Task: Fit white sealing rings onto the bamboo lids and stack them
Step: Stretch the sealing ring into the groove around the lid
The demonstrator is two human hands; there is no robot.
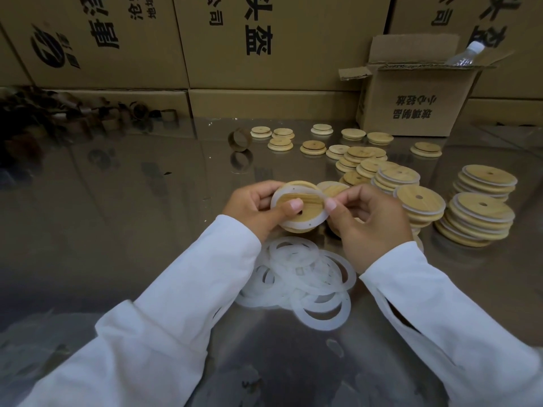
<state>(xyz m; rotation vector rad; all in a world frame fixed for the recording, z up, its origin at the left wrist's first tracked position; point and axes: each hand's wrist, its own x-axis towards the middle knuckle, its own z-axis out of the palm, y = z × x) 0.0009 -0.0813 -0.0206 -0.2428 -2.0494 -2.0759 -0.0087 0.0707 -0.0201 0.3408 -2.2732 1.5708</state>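
Above a reflective desk (141,207), the person's left hand (255,208) grips a round bamboo lid (311,201) by its rim, thumb pressed flat on the wooden face. The right hand (371,220) pinches the edge of a white sealing ring (293,189) between thumb and forefinger, at the lid's right side. The ring lies around the raised inner disc, but its upper arc looks lifted and not fully seated. Being thin, translucent and floppy, it will likely stretch and twist easily, so it is best taken by its edge and walked round the disc a little at a time. The lid appears light and rigid, with a small centre hole, and is safest held by the rim so that the face stays free for the ring. A loose heap of spare rings (302,277) lies on the desk directly below the hands. To the right stand stacks of ringed lids (482,221), apparently finished, and bare lids (314,146) are scattered farther back. Behind them an open cardboard carton (411,110) holds a plastic bottle (467,55), in front of a wall of printed cartons (264,54).
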